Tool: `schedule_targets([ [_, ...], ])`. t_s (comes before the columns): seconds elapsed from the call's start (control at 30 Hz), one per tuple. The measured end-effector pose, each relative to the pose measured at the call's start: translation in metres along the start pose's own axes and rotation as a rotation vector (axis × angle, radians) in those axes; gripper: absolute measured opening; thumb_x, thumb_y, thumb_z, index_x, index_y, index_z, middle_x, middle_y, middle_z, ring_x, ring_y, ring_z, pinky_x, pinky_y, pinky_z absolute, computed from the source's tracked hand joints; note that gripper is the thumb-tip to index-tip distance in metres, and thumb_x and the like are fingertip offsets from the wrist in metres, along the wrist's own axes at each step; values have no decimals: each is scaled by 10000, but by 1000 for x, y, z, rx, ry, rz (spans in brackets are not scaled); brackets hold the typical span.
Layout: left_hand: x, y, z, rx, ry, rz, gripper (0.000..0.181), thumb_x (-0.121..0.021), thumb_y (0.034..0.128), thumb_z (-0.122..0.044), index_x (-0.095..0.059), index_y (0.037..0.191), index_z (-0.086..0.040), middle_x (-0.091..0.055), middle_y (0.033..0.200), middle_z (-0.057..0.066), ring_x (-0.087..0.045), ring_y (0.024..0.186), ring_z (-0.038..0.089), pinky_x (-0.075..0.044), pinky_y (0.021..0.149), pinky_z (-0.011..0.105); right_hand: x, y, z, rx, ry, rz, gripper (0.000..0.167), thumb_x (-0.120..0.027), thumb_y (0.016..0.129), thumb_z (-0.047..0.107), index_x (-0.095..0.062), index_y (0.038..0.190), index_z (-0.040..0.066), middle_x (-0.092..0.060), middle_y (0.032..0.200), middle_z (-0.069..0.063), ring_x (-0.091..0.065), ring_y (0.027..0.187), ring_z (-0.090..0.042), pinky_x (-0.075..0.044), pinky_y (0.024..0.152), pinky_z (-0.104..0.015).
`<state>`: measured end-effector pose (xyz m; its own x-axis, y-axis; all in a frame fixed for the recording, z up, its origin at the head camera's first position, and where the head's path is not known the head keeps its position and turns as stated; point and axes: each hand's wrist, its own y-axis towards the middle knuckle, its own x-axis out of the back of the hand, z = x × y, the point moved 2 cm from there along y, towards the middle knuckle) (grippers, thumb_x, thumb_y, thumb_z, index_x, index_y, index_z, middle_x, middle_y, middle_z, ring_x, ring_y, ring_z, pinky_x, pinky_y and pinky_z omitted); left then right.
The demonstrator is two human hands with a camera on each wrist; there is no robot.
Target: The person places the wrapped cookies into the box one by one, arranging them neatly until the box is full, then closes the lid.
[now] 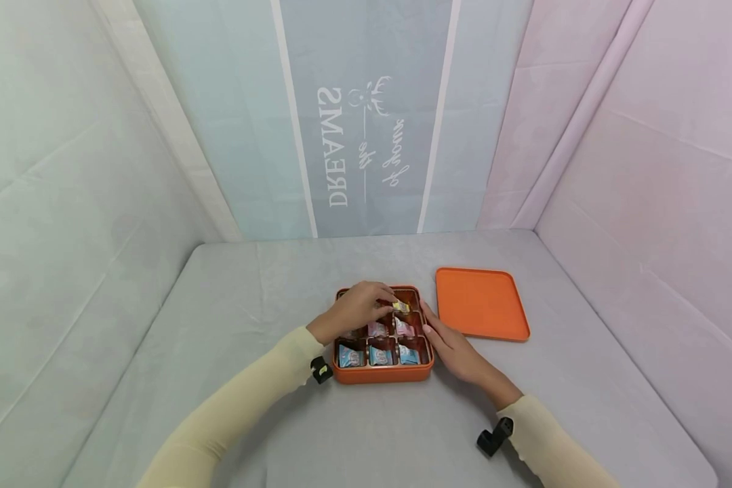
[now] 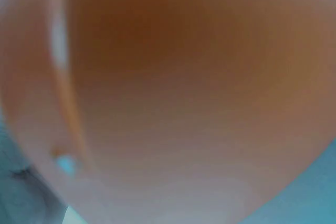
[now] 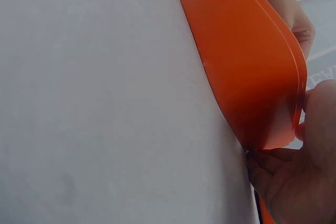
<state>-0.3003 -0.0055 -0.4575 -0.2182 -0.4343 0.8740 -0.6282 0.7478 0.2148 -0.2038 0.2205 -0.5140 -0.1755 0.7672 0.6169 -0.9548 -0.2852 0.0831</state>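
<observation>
An orange box with dark compartments stands on the grey surface, holding small wrapped candies. My left hand reaches over its far side and hides some compartments. Thumb and finger pinch the end of a yellow wrapped candy in the far right compartment. Pink candies lie in the middle row, and blue candies fill the near row. Against the box's right wall, my right hand rests with fairly straight fingers; the right wrist view shows its fingers at the box corner. The left wrist view is mostly an orange-brown blur.
A flat orange lid with a raised rim lies right of the box, beyond the right hand. The padded grey surface spreads around both. Fabric walls stand at the left, right and back.
</observation>
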Motion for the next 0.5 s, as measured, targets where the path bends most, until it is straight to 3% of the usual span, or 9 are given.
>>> schedule_targets([
  [0.07,5,-7,3,15,-13,-27,268,-669,1004,-182,-737,1235,-67,-669,1312,85,-657,1123,193,-539,959,359,-2,1,0,3,9,1,605,-357,1115,404,-121,1647,239,-160,1680,3,-185,1528,-290,-221,1187,-603],
  [0.17,12,-24,10,55,-46,-121,299,-647,1015,-163,-703,1297,-82,-630,1378,85,-665,1073,199,-544,901,381,-5,3,0,3,17,8,606,-362,1117,388,-109,1648,240,-148,1684,2,-172,1533,-295,-220,1184,-613],
  [0.27,15,-42,19,105,-75,-216,338,-647,1012,-140,-668,1345,-83,-588,1432,90,-651,1140,232,-541,926,418,-5,3,0,-9,8,8,602,-359,1118,385,-108,1648,246,-152,1683,-6,-176,1531,-306,-219,1182,-618],
  [0.3,15,-48,21,121,-87,-234,349,-651,1008,-132,-660,1352,-77,-575,1446,96,-606,1239,265,-524,980,447,-4,2,1,-15,6,4,601,-364,1118,381,-112,1648,249,-155,1682,-2,-178,1531,-303,-217,1185,-612],
  [0.33,14,-53,24,136,-92,-247,361,-657,1004,-128,-653,1361,-75,-562,1460,98,-551,1320,284,-503,1022,466,-4,1,1,-17,3,3,600,-360,1119,380,-111,1648,246,-157,1681,-10,-182,1529,-311,-218,1184,-613],
  [0.5,14,-72,30,185,-125,-244,410,-680,983,-94,-626,1389,-70,-498,1517,121,-480,1384,322,-506,1007,488,-2,0,0,-19,9,-5,598,-356,1121,372,-104,1648,242,-151,1683,-6,-172,1533,-303,-207,1191,-601],
])
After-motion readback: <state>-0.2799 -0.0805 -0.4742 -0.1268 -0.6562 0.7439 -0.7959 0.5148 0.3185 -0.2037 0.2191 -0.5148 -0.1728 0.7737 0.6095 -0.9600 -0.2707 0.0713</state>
